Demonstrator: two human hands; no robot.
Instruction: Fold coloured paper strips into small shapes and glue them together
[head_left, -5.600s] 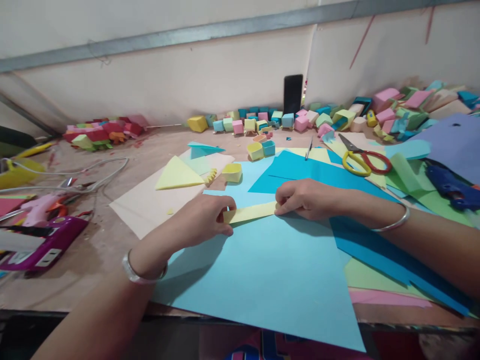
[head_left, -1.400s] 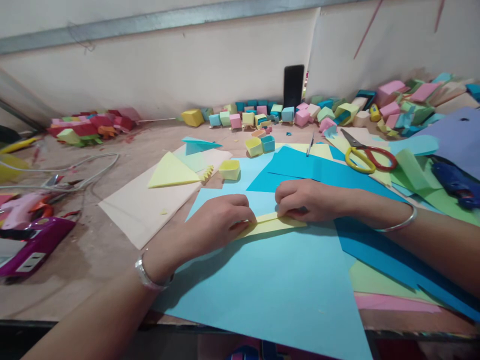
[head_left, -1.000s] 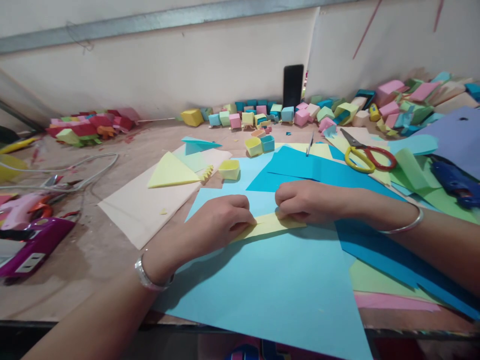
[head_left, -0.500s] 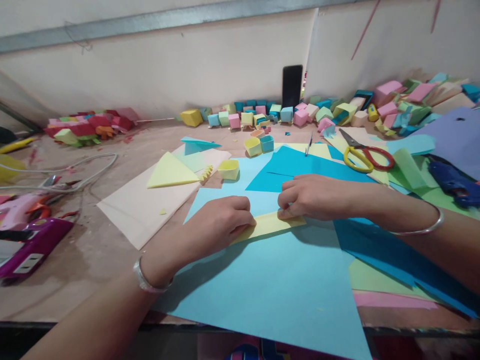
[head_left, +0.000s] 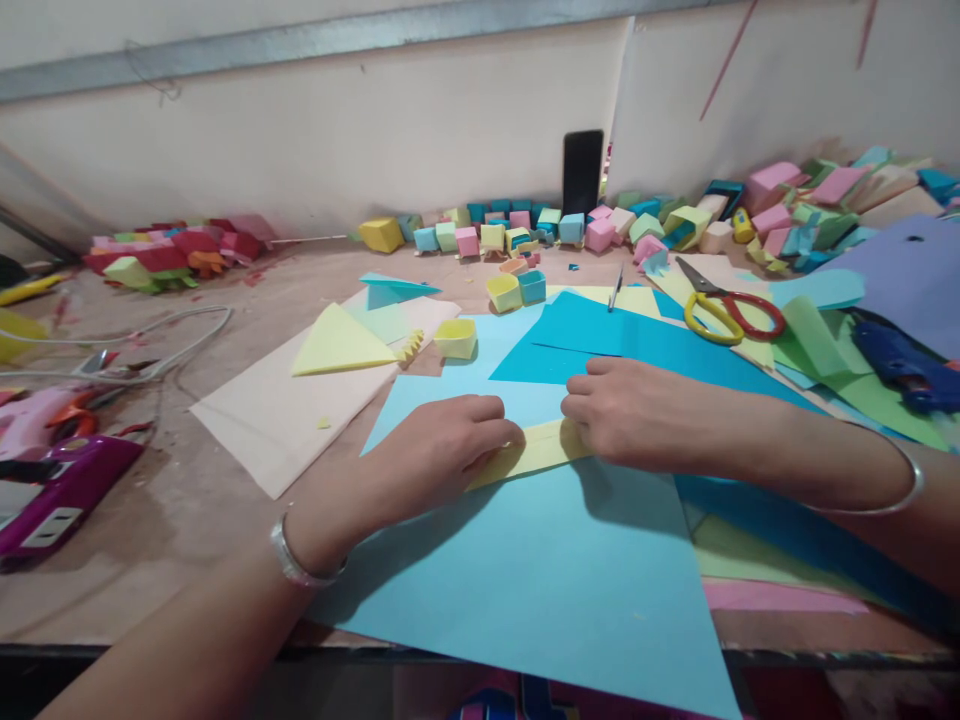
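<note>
A folded yellow paper strip (head_left: pixel 534 449) lies on a large light blue sheet (head_left: pixel 540 570) in front of me. My left hand (head_left: pixel 439 447) presses down on the strip's left end with curled fingers. My right hand (head_left: pixel 630 410) covers the strip's right end, its fingers curled and pinching the paper. Only the middle of the strip shows between the two hands. Each wrist wears a silver bangle.
Yellow-and-red scissors (head_left: pixel 724 305) and a blue glue gun (head_left: pixel 904 365) lie at the right among coloured sheets. Small paper boxes (head_left: pixel 517 238) line the back wall beside a dark phone (head_left: pixel 583 170). A yellow triangle (head_left: pixel 337 343) rests on beige paper; a purple device (head_left: pixel 60 490) sits left.
My right hand has slid left along the yellow strip and now covers more of its right end. My left hand has stayed in place on the left end.
</note>
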